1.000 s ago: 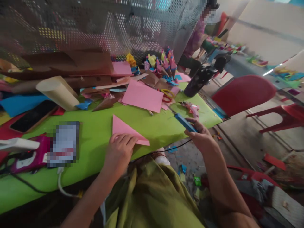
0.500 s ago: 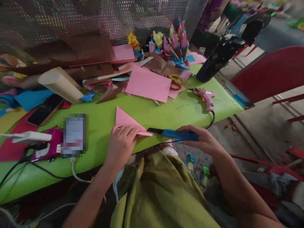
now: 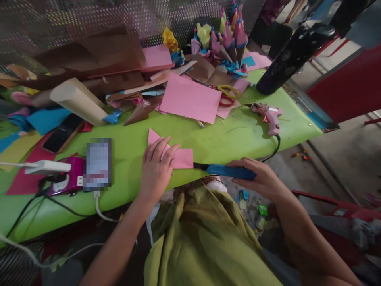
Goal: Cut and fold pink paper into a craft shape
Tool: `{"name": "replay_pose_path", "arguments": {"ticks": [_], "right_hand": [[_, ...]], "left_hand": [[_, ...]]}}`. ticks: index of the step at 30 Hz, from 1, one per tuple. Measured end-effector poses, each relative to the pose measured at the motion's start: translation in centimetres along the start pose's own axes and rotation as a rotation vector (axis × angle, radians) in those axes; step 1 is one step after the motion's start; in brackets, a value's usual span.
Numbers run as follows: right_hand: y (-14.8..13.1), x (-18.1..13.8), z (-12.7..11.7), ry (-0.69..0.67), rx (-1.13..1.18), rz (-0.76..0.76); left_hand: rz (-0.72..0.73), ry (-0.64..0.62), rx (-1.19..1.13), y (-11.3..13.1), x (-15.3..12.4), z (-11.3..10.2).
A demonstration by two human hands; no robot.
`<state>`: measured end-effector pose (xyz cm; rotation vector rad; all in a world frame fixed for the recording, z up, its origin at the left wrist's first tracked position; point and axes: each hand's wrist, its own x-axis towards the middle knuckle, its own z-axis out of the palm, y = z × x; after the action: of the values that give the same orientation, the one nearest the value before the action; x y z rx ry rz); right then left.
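My left hand [image 3: 157,167] lies flat with fingers spread on a folded pink paper [image 3: 183,158] near the front edge of the green table [image 3: 125,159]. My right hand [image 3: 258,180] is closed around a blue-handled cutter [image 3: 229,171]. Its dark tip points left and touches the pink paper's right edge.
A pink glue gun [image 3: 269,115] with a black cord lies to the right. A large pink sheet [image 3: 190,99], scissors [image 3: 228,95], brown card, paper cones and a cream roll [image 3: 76,101] crowd the back. Phones and a charger [image 3: 44,167] sit left. A dark bottle [image 3: 285,63] stands at the far right.
My right hand brought the blue cutter from out over the table back to the pink paper's edge. My left hand slid up and flattened over the paper.
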<state>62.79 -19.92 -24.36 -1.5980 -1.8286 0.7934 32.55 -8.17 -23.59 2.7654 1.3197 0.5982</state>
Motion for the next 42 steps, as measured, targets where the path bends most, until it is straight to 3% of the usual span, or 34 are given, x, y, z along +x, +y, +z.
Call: {"name": "replay_pose_path", "arguments": {"ticks": [6, 9, 15, 35, 42], "right_hand": [[-0.6, -0.4, 0.4, 0.02, -0.081, -0.008], [-0.7, -0.5, 0.5, 0.019, -0.083, -0.015], [-0.4, -0.8, 0.4, -0.043, -0.013, -0.015], [-1.3, -0.9, 2.0, 0.013, -0.022, -0.063], [-1.5, -1.2, 2.1, 0.038, -0.04, -0.038]], "left_hand": [[0.151, -0.325, -0.114, -1.0, -0.4, 0.1], [0.161, -0.414, -0.078, -1.0, -0.3, -0.1], [0.16, -0.409, 0.005, -0.4, -0.3, 0.1], [0.112, -0.444, 0.011, 0.7, -0.2, 0.2], [0.048, -0.416, -0.004, 2.3, 0.3, 0.9]]}}
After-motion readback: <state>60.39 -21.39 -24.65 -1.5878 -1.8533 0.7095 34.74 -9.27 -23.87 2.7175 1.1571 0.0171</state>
